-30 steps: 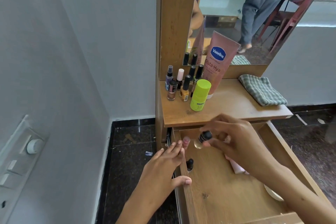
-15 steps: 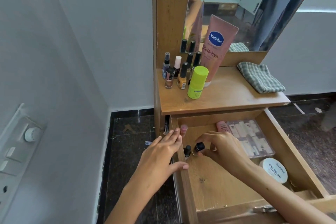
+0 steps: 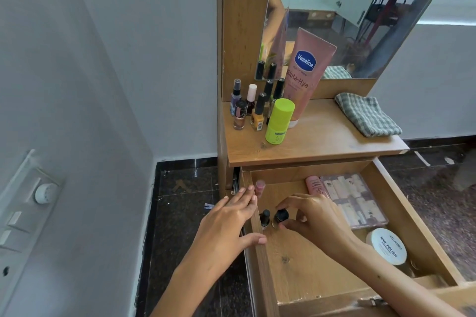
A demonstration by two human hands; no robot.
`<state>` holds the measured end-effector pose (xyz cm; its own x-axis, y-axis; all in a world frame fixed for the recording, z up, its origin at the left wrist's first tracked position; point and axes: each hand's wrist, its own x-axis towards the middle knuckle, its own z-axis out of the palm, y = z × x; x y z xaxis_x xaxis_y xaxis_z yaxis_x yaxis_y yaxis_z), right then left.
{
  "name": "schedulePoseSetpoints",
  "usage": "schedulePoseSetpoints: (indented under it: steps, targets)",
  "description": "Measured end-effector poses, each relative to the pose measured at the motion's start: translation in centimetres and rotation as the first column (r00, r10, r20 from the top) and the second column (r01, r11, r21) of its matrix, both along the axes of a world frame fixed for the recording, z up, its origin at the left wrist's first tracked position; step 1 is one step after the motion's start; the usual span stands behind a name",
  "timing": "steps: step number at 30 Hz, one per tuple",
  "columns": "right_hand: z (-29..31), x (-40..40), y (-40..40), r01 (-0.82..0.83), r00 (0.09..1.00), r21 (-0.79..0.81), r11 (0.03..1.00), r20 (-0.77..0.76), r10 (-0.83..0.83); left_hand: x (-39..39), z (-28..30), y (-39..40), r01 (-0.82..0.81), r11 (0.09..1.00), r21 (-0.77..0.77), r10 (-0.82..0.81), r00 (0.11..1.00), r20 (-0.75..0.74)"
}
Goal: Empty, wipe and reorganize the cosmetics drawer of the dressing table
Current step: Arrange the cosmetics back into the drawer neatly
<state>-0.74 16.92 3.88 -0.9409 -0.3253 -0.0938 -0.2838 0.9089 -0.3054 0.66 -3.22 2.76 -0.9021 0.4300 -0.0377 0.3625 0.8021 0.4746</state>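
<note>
The wooden drawer (image 3: 401, 201) of the dressing table stands pulled out. My right hand (image 3: 313, 216) is inside it at the left and pinches a small black-capped bottle (image 3: 280, 217) that stands on the drawer floor. Another black-capped bottle (image 3: 264, 217) stands right beside it, against the left wall. A pink-capped bottle (image 3: 260, 186) stands further back along that wall. My left hand (image 3: 229, 224) rests with straight fingers on the drawer's left wall, thumb over its top edge.
In the drawer lie a pink tube (image 3: 314, 185), a clear case of small items (image 3: 354, 201) and a white nail polish tub (image 3: 388, 246). The tabletop (image 3: 322, 141) holds several nail polish bottles (image 3: 257, 116), a green roll-on (image 3: 279, 121), a Vaseline tube (image 3: 307, 72) and a folded checked cloth (image 3: 367, 114).
My right hand brought the black-capped bottle down from above the drawer and set it beside the other bottle at the left wall. The view tilted down, showing more of the drawer. My left hand stayed.
</note>
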Motion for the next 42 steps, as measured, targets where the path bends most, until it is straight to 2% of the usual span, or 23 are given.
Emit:
schedulePoseSetpoints:
  steps: [11,13,16,19,22,26,31,37,42]
  targets:
    - [0.8,0.0,0.3,-0.057,0.997,0.042,0.997,-0.044,0.059,-0.1,-0.1,0.0,0.014,0.999,-0.029,-0.014,1.000,0.008]
    - [1.9,-0.5,0.5,-0.043,0.985,0.014,0.999,-0.168,0.045,-0.1,-0.1,0.0,0.017,0.999,-0.040,-0.017,1.000,0.008]
    - [4.4,-1.7,-0.7,-0.064,0.923,-0.144,0.988,-0.384,0.004,-0.3,0.0,0.0,0.020,0.998,-0.058,-0.018,0.999,0.034]
    - [6.1,-4.1,-3.2,-0.137,0.876,-0.212,0.968,-0.481,0.019,-0.6,-0.2,0.0,0.039,0.997,-0.069,-0.035,0.998,0.052]
    - [6.7,-6.5,-6.6,-0.148,0.835,-0.193,0.970,-0.549,0.018,-0.8,-0.5,-0.1,0.044,0.997,-0.057,-0.040,0.997,0.059]
    - [6.7,-8.7,-9.8,-0.009,0.876,-0.001,1.000,-0.482,0.007,-1.2,-0.8,-0.1,0.078,0.993,-0.086,-0.071,0.994,0.080]
    - [6.6,-10.1,-11.0,0.083,0.936,0.050,0.995,-0.346,-0.061,-1.8,-0.9,0.1,0.120,0.980,-0.160,-0.098,0.985,0.139]
    - [7.6,-8.9,-10.2,0.023,0.920,-0.023,0.999,-0.392,-0.030,-2.1,-1.0,0.1,0.137,0.979,-0.153,-0.113,0.981,0.157]
    - [8.4,-4.8,-6.9,-0.065,0.914,-0.174,0.983,-0.405,-0.011,-1.6,-0.8,0.0,0.086,0.990,-0.107,-0.075,0.991,0.109]
